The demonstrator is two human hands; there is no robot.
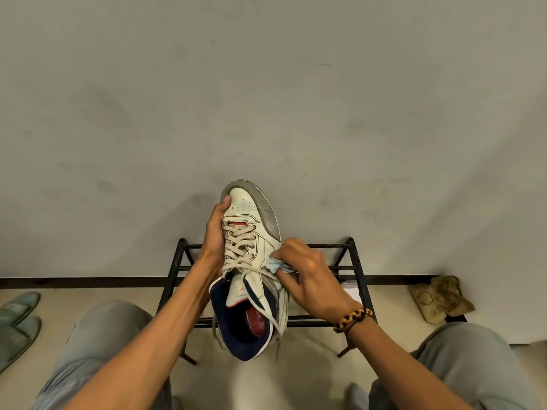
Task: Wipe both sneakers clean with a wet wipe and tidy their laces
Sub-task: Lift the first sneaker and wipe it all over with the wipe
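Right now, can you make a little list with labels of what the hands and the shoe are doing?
shoe: white sneaker held up in the air, toe pointing away
left hand: left hand grips the sneaker's side near the toe
right hand: right hand presses a crumpled wipe on the other side
laces: laces untied, ends dangling
behind: black metal rack by the wall
floor, left: green slippers

The low leather sneaker (251, 255) is off-white with a grey rubber sole rim, beige flat laces (239, 247), a navy padded collar lining and a red insole, plus a red patch at the tongue's top. The crumpled wet wipe (279, 266) is pale blue, and the braided wrist cord (352, 319) mixes black, yellow and dark red. The metal shoe rack (352, 261) is black, the soft slippers (17, 321) are muted green, and the wall (266, 84) is plain grey.
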